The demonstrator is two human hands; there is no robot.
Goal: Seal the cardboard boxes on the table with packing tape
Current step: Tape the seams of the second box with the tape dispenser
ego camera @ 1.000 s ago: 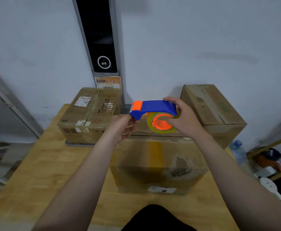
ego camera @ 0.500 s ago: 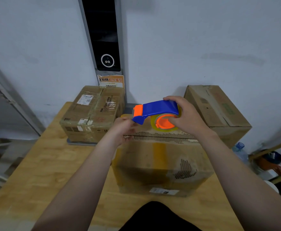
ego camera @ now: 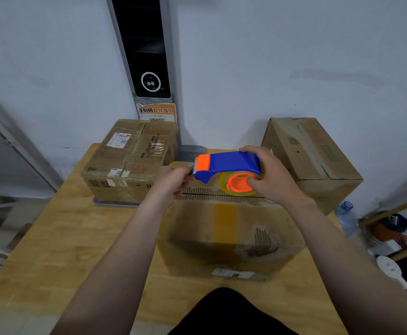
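A worn cardboard box stands on the wooden table right in front of me, a yellowish tape strip running down its near face. Above its top my right hand grips a blue and orange tape dispenser with a roll of clear tape. My left hand has its fingers curled at the dispenser's orange front end and seems to pinch the tape's loose end; the tape itself is too faint to make out.
A taped box sits on a grey plate at the back left of the table. Another cardboard box stands at the back right by the wall. A black and grey pillar rises behind. Clutter and a water bottle lie beyond the right edge.
Both hands and the dispenser stay above the front box's top. The dispenser's front end has tilted up a little, and the view has shifted slightly.
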